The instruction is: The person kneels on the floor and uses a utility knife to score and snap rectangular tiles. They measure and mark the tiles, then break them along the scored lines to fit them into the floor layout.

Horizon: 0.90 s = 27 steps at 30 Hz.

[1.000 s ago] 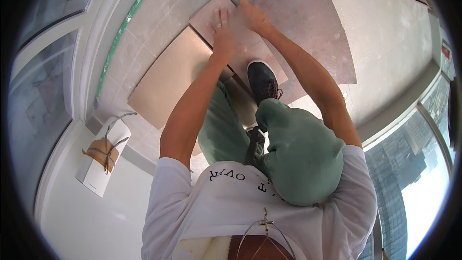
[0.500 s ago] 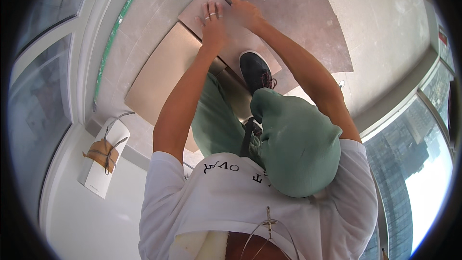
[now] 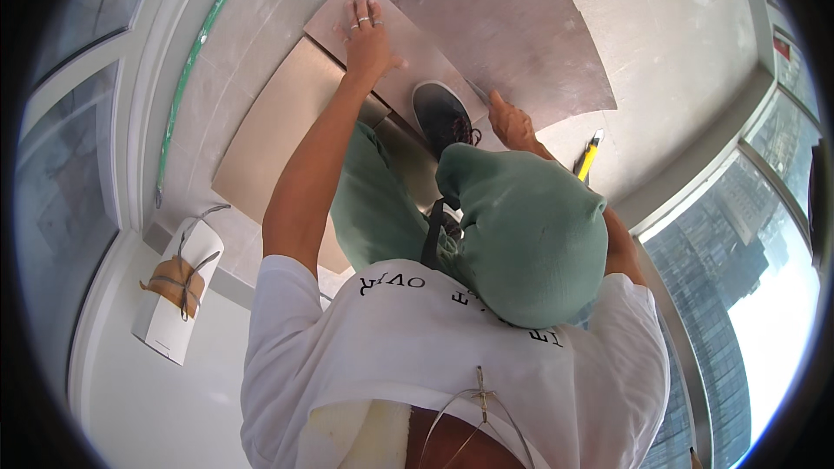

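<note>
My left hand (image 3: 368, 48) lies flat with fingers spread on a narrow pinkish-brown panel (image 3: 417, 56), near its far end. My dark shoe (image 3: 441, 113) rests on the same panel. My right hand (image 3: 512, 122) is closed at the panel's near right edge, with a thin grey pointed tool (image 3: 477, 92) projecting from its fingers. What kind of tool it is does not show clearly. Alongside that edge lies a large pinkish-brown sheet (image 3: 521, 26). Left of the narrow panel is a lighter tan panel (image 3: 276, 117), partly behind my left forearm.
A yellow utility knife (image 3: 589, 156) lies on the pale tiled floor (image 3: 669, 35) to the right. At the left, a white package with a brown band (image 3: 178, 288) sits by the wall. A green strip (image 3: 193, 52) runs along the left window frame; tall windows (image 3: 721, 295) stand at right.
My right hand has slid toward me along the narrow panel's right edge, from its far end to its near end. My left hand stays pressed on the panel. The yellow knife has come into sight.
</note>
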### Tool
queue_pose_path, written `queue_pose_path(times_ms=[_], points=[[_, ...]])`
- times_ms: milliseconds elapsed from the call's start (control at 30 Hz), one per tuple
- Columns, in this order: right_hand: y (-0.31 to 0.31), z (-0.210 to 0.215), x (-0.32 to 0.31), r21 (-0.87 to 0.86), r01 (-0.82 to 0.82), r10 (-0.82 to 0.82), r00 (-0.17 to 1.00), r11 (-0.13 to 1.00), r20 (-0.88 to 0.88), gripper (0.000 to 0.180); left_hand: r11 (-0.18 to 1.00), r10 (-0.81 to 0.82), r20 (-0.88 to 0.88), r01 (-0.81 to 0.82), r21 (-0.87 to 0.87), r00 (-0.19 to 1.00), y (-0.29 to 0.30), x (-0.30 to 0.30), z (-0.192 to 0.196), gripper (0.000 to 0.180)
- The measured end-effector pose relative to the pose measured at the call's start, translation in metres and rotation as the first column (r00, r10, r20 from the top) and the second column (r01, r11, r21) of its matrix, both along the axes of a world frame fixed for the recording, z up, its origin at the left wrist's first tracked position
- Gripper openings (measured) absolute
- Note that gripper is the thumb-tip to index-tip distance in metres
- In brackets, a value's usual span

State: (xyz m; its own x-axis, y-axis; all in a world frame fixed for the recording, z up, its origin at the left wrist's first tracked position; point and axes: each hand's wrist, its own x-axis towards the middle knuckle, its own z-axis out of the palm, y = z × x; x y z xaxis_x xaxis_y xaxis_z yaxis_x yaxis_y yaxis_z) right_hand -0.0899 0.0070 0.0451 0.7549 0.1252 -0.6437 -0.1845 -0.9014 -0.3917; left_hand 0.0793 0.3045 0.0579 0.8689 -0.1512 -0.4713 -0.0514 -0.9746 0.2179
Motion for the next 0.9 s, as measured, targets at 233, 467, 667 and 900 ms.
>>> queue_pose_path(times_ms=[233, 467, 667, 900], points=[[0.05, -0.003, 0.099, 0.173, -0.083, -0.011, 0.875, 0.981, 0.484, 0.021, 0.999, -0.037, 0.04, 0.036, 0.015, 0.999, 0.001, -0.001, -0.004, 0.139], [0.149, -0.006, 0.226, 0.203, -0.058, 0.002, 0.965, 0.977, 0.263, 0.022, 1.0, -0.023, 0.011, 0.022, 0.016, 1.0, 0.003, -0.001, -0.008, 0.14], [0.162, -0.081, 0.236, 0.167, -0.164, 0.093, 0.926, 0.972, 0.366, 0.024, 1.0, -0.019, -0.025, 0.02, 0.024, 1.0, -0.003, 0.0, -0.003, 0.14], [0.18, -0.044, 0.241, 0.257, -0.124, 0.033, 0.942, 0.959, 0.333, 0.021, 1.0, -0.01, 0.014, 0.01, 0.023, 1.0, 0.01, -0.003, -0.007, 0.137]])
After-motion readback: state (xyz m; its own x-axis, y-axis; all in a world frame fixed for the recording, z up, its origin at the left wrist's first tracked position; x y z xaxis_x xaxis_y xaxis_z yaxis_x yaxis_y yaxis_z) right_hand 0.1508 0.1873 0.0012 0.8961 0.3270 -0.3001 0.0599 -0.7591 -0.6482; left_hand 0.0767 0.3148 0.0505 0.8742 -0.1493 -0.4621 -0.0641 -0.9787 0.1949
